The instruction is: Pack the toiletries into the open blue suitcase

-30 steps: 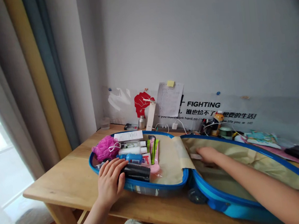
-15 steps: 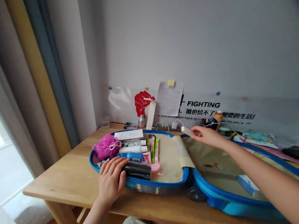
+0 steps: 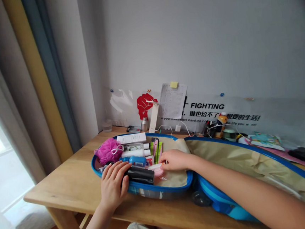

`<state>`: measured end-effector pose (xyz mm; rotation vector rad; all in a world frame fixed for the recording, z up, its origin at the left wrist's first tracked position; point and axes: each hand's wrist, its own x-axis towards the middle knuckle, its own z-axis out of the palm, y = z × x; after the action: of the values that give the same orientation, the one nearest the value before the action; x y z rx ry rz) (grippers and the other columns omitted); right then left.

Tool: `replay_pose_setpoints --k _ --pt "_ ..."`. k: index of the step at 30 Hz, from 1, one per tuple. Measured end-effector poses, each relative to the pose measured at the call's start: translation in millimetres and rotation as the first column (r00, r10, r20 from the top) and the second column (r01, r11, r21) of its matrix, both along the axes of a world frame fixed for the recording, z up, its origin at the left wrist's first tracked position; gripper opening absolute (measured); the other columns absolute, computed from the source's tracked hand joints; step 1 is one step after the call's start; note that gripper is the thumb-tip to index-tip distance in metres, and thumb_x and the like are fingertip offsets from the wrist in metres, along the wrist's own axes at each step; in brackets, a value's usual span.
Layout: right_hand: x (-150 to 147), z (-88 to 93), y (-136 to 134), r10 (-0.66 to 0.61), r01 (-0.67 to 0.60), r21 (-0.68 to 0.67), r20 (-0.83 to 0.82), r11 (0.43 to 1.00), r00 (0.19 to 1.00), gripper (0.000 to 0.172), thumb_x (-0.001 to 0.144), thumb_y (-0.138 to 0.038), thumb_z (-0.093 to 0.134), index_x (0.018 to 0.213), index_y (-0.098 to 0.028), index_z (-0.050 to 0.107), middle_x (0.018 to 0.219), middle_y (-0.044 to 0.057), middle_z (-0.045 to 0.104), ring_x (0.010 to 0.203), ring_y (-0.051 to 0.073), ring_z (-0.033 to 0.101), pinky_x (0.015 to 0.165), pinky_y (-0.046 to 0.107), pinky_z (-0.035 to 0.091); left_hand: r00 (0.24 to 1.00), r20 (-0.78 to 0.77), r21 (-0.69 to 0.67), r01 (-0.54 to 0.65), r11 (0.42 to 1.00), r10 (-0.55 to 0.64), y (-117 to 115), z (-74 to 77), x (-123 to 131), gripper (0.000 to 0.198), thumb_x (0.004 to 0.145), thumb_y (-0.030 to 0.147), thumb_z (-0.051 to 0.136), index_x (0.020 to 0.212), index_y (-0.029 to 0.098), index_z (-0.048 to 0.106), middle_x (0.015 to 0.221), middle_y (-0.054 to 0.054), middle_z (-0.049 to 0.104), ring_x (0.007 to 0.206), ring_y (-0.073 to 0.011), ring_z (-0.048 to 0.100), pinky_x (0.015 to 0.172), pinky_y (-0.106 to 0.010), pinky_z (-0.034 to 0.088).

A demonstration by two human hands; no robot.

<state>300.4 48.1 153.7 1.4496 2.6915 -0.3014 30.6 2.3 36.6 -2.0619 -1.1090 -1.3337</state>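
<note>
An open blue suitcase (image 3: pixel 161 189) with a beige lining lies on the wooden table. Its left half holds a pink bath puff (image 3: pixel 109 151), a white box (image 3: pixel 131 138), a white tube (image 3: pixel 133 153), a blue bottle (image 3: pixel 135 161) and green-and-pink packets (image 3: pixel 155 149). My left hand (image 3: pixel 114 180) rests at the near left rim, fingers spread, touching the end of a black item (image 3: pixel 140 174). My right hand (image 3: pixel 174 160) reaches into the same half, fingers closed on a small white box (image 3: pixel 155 167) beside the black item and above a pink object.
The wooden table (image 3: pixel 67 179) extends left of the suitcase. Behind it stand a clear cup (image 3: pixel 107 125), a small silver bottle (image 3: pixel 144 124) and a white lamp (image 3: pixel 153 118). Bottles and bags crowd the right rear. Curtains hang at left.
My right hand has moved left and down with the small white box, from above the suitcase's middle into its left half. My left hand has stayed in place.
</note>
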Motion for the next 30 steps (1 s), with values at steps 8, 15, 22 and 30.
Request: replay_pose_setpoints --k 8,15,22,30 --pt "5.1 1.5 5.5 -0.08 0.081 0.017 -0.076 0.997 0.994 0.022 0.084 -0.036 0.064 0.094 -0.022 0.078 0.093 0.004 0.077 0.08 0.02 0.067 0.068 0.026 0.043 1.0 -0.008 0.009 -0.004 1.0 0.004 -0.7 2.9 0.7 0.033 0.099 0.025 0.039 0.118 0.023 0.066 0.112 -0.005 0.075 0.109 -0.0224 0.065 0.103 -0.038 0.036" --pt "98.5 46.0 27.8 -0.337 0.371 0.22 -0.175 0.902 0.925 0.038 0.094 -0.045 0.045 0.09 -0.019 0.073 0.086 0.006 0.073 0.075 0.017 0.062 0.066 0.027 0.041 1.0 -0.006 0.008 -0.001 1.0 0.001 0.1 1.6 0.2 0.033 0.099 0.025 0.04 0.117 0.022 0.067 0.113 -0.005 0.075 0.109 -0.0227 0.065 0.104 -0.038 0.036" --pt "191.9 -8.4 15.4 -0.546 0.545 0.04 0.101 0.838 0.832 0.027 0.094 -0.042 0.06 0.102 -0.017 0.065 0.099 0.004 0.067 0.082 0.012 0.063 0.075 0.03 0.055 1.0 -0.012 0.01 0.0 1.0 0.0 1.2 -0.6 -0.8 0.033 0.099 0.027 0.04 0.118 0.023 0.067 0.114 -0.005 0.074 0.109 -0.0232 0.065 0.104 -0.038 0.036" --pt "217.3 -44.3 2.8 -0.692 0.74 -0.114 0.286 0.662 0.663 0.034 0.096 -0.044 0.057 0.118 -0.018 0.062 0.116 0.007 0.065 0.097 0.017 0.065 0.085 0.037 0.057 1.0 -0.026 0.023 0.006 1.0 -0.005 1.7 0.0 -0.7 0.033 0.099 0.025 0.039 0.119 0.022 0.065 0.114 -0.006 0.074 0.11 -0.0237 0.064 0.103 -0.039 0.036"
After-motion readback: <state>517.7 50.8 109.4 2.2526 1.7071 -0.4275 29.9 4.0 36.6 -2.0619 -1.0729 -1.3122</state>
